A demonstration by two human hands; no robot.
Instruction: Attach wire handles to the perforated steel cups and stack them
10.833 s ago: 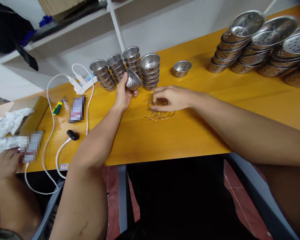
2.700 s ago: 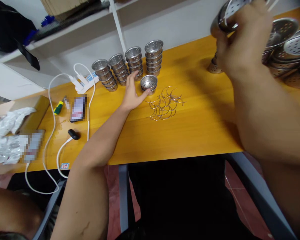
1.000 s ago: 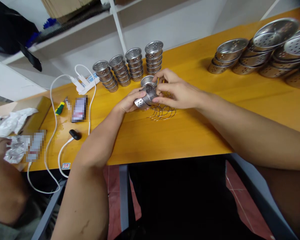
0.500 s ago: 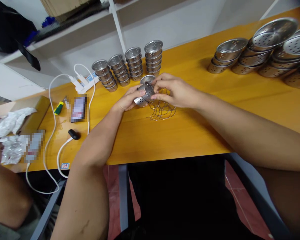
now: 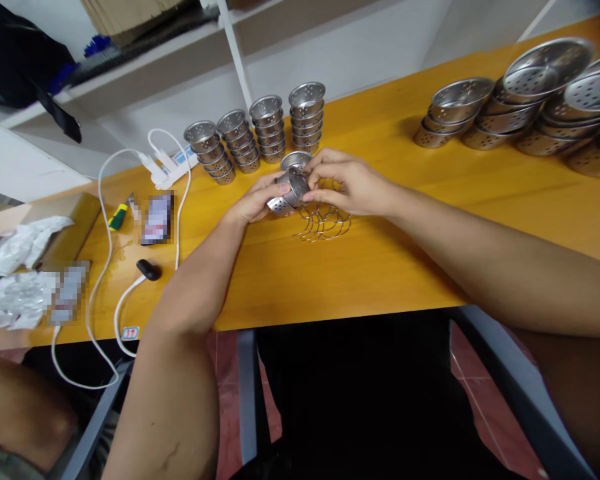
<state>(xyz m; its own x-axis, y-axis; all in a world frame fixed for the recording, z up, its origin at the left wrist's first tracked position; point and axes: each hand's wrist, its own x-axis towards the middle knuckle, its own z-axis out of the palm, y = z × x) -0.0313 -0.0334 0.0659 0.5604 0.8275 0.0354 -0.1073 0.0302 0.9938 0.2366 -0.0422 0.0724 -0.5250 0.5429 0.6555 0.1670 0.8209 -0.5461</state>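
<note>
A perforated metal cup [image 5: 294, 187] lies tilted in my left hand [image 5: 256, 200], whose thumb presses on its side. My right hand [image 5: 337, 180] is pinched closed at the cup's right edge; what sits between its fingertips is too small to make out. Beneath my right hand, several thin metal wire rings [image 5: 325, 227] lie loosely on the table. Just behind the held cup stands another perforated cup [image 5: 295, 159], partly covered by the hands.
Stacks of perforated cups [image 5: 267, 130] line the back of the table [image 5: 380, 267]. Wider stacked strainers [image 5: 455, 110] stand at the right. On the left are a power strip [image 5: 173, 170], white cables, a green-yellow tool [image 5: 118, 217], a black object [image 5: 149, 269] and plastic bags [image 5: 20, 300]. A person's arm [image 5: 25, 407] shows at lower left.
My hands and the cup stay almost in place, with only a slight shift. At the left, the other person's hand has drawn back from the plastic bags.
</note>
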